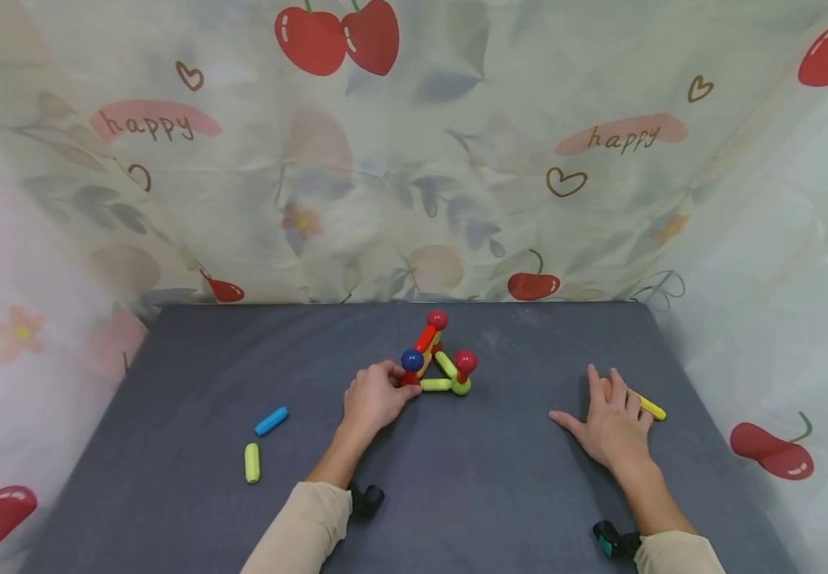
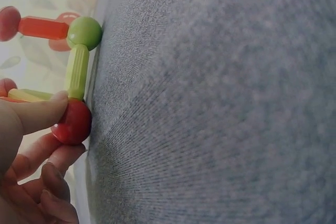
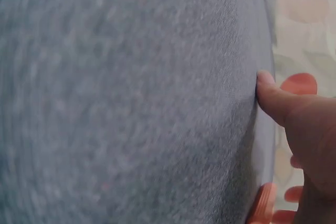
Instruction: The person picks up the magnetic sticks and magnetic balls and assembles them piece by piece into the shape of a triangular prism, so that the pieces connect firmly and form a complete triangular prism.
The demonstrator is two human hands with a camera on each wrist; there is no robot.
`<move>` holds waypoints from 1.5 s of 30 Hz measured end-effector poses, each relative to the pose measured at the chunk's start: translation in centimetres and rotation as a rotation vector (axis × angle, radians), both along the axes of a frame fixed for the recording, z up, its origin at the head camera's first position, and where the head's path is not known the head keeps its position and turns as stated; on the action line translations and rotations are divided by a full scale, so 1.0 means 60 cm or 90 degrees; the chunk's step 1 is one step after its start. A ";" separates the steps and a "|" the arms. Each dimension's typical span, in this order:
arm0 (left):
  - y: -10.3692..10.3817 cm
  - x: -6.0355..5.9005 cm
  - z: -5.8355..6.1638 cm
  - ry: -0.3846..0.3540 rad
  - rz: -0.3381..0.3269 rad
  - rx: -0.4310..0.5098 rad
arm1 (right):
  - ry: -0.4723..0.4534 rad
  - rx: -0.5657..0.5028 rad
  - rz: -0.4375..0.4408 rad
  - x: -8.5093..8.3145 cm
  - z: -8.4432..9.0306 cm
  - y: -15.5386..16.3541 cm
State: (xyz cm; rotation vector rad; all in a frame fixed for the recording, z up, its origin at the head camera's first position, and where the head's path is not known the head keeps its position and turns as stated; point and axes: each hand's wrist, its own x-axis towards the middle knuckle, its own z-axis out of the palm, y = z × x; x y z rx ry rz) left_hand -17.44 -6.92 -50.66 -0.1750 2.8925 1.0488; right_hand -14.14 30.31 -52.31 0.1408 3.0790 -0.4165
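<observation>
Rod-and-ball structure (image 1: 437, 359) mid-mat (image 1: 457, 494), light rigid plastic with joints likely to pop apart, best held at a ball; left hand (image 1: 376, 399) pinches its red corner ball (image 2: 73, 121), right hand (image 1: 611, 426) flat over yellow rod (image 1: 652, 409).

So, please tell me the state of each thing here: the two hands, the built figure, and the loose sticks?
left hand: grips the red ball at the figure's corner
right hand: flat on the grey table, fingers over the yellow stick
stick-and-ball figure: standing, assembled
blue stick: lying loose
green stick: lying loose
</observation>
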 end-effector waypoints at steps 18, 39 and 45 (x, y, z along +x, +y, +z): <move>-0.005 -0.005 -0.001 -0.017 -0.010 0.000 | 0.118 -0.140 0.079 -0.031 0.035 -0.090; -0.003 -0.003 -0.001 -0.011 0.002 0.010 | 0.371 -0.437 0.216 -0.085 0.128 -0.278; -0.002 -0.003 -0.002 -0.014 0.003 0.013 | 0.292 -0.451 0.248 -0.087 0.114 -0.298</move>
